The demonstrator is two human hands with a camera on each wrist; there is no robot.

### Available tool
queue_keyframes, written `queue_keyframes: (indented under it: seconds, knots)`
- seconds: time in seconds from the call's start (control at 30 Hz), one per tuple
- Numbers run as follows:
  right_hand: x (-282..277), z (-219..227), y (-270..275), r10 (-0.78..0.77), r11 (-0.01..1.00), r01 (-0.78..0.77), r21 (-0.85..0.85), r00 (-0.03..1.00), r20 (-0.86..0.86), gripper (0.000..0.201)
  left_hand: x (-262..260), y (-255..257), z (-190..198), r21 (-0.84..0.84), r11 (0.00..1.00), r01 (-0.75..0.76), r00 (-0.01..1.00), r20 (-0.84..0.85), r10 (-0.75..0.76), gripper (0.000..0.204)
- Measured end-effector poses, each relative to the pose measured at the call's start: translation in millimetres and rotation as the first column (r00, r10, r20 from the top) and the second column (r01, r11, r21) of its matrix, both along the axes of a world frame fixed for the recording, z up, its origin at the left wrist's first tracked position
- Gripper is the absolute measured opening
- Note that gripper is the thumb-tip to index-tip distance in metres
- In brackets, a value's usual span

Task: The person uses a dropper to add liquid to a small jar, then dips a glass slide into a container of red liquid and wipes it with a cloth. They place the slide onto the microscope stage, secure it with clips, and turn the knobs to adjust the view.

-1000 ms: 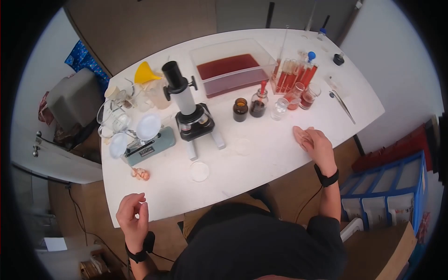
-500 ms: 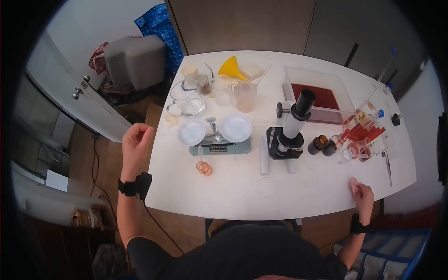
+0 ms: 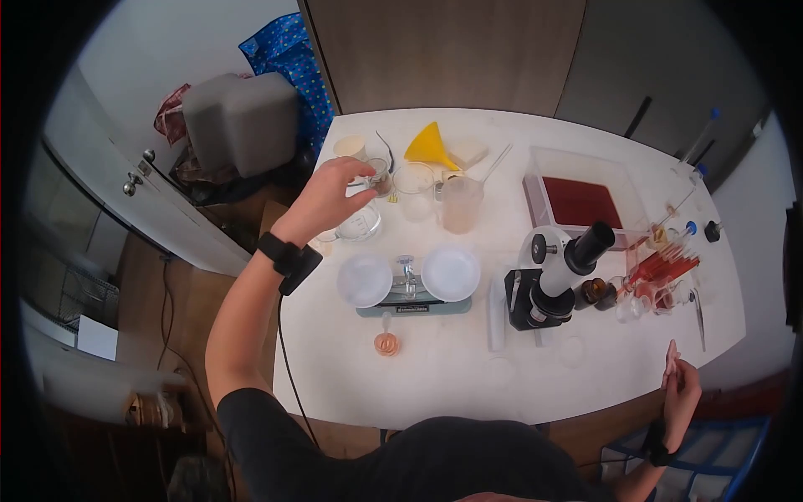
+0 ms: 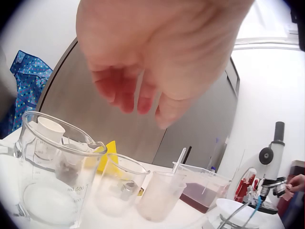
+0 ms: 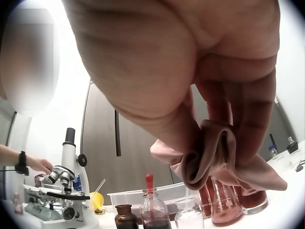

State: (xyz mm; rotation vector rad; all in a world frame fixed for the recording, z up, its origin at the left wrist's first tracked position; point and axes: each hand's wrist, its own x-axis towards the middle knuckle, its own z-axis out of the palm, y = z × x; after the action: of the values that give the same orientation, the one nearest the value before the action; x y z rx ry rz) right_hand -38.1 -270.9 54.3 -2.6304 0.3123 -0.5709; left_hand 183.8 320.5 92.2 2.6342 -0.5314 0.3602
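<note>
My left hand [image 3: 328, 199] reaches over the glassware at the back left of the table, fingers pointing down and holding nothing. Below it in the left wrist view stands a glass measuring jug [image 4: 57, 183]. Close by its fingertips in the head view is a small glass jar [image 3: 381, 181] with dark contents. My right hand [image 3: 682, 391], at the table's right front edge, pinches a crumpled pink cloth [image 5: 257, 174] between thumb and fingers. Behind that cloth in the right wrist view are a brown bottle [image 5: 125, 218], a red-bulbed dropper bottle [image 5: 155, 212] and a conical flask [image 5: 226, 210].
A two-pan balance [image 3: 411, 309] and a microscope [image 3: 545, 293] stand mid-table. A small flask [image 3: 386, 344] sits before the balance. Behind are a yellow funnel [image 3: 428, 144] and a clear tub [image 3: 534, 197] of red liquid. Red-filled test tubes [image 3: 663, 263] and tweezers [image 3: 699, 322] lie right.
My left hand has gone from the table's near left edge forward over the glassware. The head view has turned left. My right hand keeps its grip on the pink cloth at the right.
</note>
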Motion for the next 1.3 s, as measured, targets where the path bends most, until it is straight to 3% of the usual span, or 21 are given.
queue_keyframes:
  seconds: [0.03, 0.13, 0.17, 0.27, 0.37, 0.4, 0.53, 0.67, 0.8, 0.9, 1.03, 1.1, 1.17, 1.3]
  knots:
    - [-0.3, 3.7, 4.4, -0.011, 1.0, 0.012, 0.007, 1.0, -0.011, 0.022, 10.6, -5.3, 1.6, 0.049, 0.995, 0.082, 0.996, -0.027, -0.081, 0.038]
    - [-1.9, 10.2, 8.2, -0.033, 0.999, 0.033, 0.001, 0.999, -0.022, 0.022, 41.5, -21.7, -12.9, 0.159, 0.975, 0.158, 0.986, -0.078, -0.147, 0.048]
    - [-5.8, 9.9, 5.6, -0.032, 0.999, 0.031, -0.02, 0.999, -0.012, 0.022, 50.3, -27.3, -16.0, 0.188, 0.97, 0.156, 0.973, -0.2, -0.117, 0.059]
    - [-17.6, 15.7, 2.6, -0.069, 0.996, 0.068, -0.06, 0.998, -0.007, 0.023, 65.5, -39.0, -28.4, 0.263, 0.954, 0.147, 0.969, -0.233, -0.085, 0.069]
    - [-28.9, 15.7, -0.7, -0.149, 0.989, 0.149, 0.003, 0.989, -0.005, 0.023, 84.4, -38.9, -47.2, 0.209, 0.969, 0.131, 0.949, -0.31, -0.061, 0.077]
    - [-32.0, 14.8, -2.0, -0.178, 0.983, 0.178, 0.039, 0.984, -0.005, 0.023, 87.4, -39.7, -48.2, 0.216, 0.968, 0.125, 0.951, -0.305, -0.055, 0.077]
    - [-29.4, 12.9, -4.9, -0.092, 0.993, 0.093, -0.072, 0.996, 0.013, 0.022, 89.9, -47.1, -46.2, 0.252, 0.96, 0.12, 0.946, -0.321, -0.034, 0.078]
    - [-19.5, 7.9, 6.5, -0.074, 0.997, 0.073, 0.021, 0.997, 0.017, 0.021, 89.0, -52.2, -44.8, 0.251, 0.963, 0.095, 0.952, -0.307, -0.014, 0.078]
    - [-21.0, 4.7, 10.6, -0.077, 0.997, 0.076, 0.026, 0.996, 0.04, 0.022, 81.2, -51.3, -28.1, 0.114, 0.99, 0.078, 0.992, -0.108, -0.065, 0.07]
    - [-29.2, 3.7, 8.7, -0.087, 0.995, 0.084, 0.052, 0.994, 0.069, 0.021, 54.3, -48.9, 24.0, -0.006, 0.998, 0.067, 0.998, 0.019, -0.067, 0.068]
    - [-30.9, 7.0, 14.6, -0.02, 1.0, 0.019, 0.013, 0.995, 0.097, 0.022, -11.0, -38.0, 78.9, 0.063, 0.996, 0.068, 0.962, 0.262, -0.083, 0.073]
    - [-29.1, 5.0, 16.7, 0.02, 0.999, -0.024, 0.049, 0.997, 0.08, 0.023, -50.4, -31.8, 95.1, 0.114, 0.992, 0.045, 0.932, 0.354, -0.083, 0.075]
    - [-25.4, 4.7, 19.0, 0.071, 0.988, -0.077, 0.136, 0.996, 0.046, 0.024, -92.9, -30.6, 106.6, 0.095, 0.995, 0.006, 0.931, 0.363, -0.04, 0.074]
    - [-17.6, 2.6, 26.3, 0.218, 0.961, -0.233, 0.15, 0.97, 0.111, 0.021, -169.9, -27.5, 111.3, 0.139, 0.987, -0.077, 0.931, 0.365, 0.021, 0.077]
